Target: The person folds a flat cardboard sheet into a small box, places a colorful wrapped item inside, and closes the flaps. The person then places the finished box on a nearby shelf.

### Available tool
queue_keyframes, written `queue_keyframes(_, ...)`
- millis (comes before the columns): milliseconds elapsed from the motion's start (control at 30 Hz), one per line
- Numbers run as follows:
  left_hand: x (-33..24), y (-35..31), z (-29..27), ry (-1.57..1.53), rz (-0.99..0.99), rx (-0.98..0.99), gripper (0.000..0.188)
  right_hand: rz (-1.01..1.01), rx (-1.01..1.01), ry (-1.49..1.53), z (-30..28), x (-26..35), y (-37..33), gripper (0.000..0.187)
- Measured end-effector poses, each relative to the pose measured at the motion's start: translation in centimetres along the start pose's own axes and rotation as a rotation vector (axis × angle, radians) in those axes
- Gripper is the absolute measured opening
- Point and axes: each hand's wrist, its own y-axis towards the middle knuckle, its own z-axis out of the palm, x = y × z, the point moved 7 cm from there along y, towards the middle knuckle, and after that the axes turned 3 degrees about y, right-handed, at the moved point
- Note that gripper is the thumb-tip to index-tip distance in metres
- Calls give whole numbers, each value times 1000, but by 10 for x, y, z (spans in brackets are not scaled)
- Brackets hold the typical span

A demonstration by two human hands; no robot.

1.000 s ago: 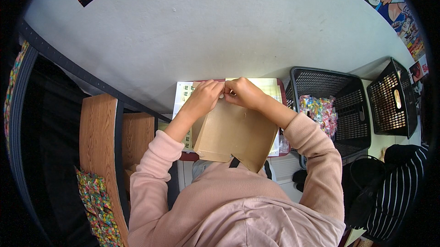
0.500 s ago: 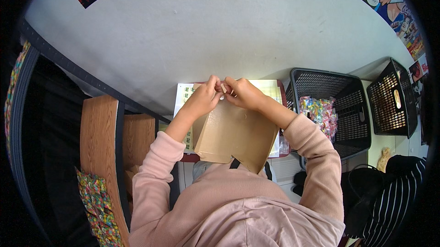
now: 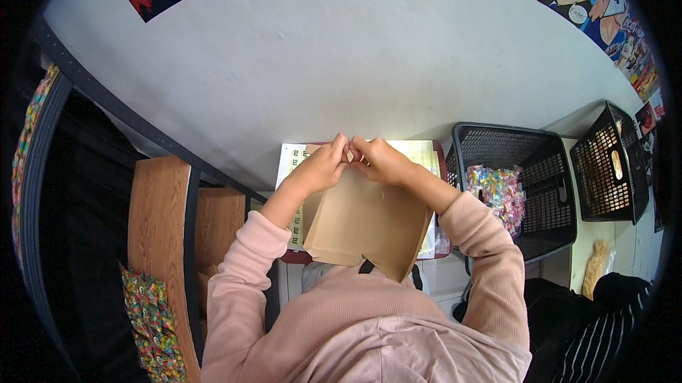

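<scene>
Left hand [image 3: 327,168] and right hand [image 3: 387,162] meet above far edge of brown cardboard box [image 3: 366,219], fingertips in narrow pinch; cannot tell what, if anything, sits between them. Box lies open in front of torso, over pale printed sheet [image 3: 295,231] on dark red surface [image 3: 442,159]. To right, black basket [image 3: 547,170] holds colourful packets [image 3: 497,195].
</scene>
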Motion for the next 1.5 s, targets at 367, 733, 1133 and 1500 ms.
queue_keyframes(367, -10, -2, 6, 143, 185, -185, 23, 3, -69, -65, -9, 1, -4, 18)
queue_keyframes(733, -10, 3, -5, -99, 68, -234, 32, 16, -133, 38, -24, 0, -9, 24)
queue_keyframes(1133, -42, -30, -43, -90, -5, -397, 70, -446, -483, -386, -54, 62, -37, 21)
queue_keyframes(1500, -68, -69, -52, 324, 27, -705, 28, -436, -886, -370, -53, 87, -52, 24)
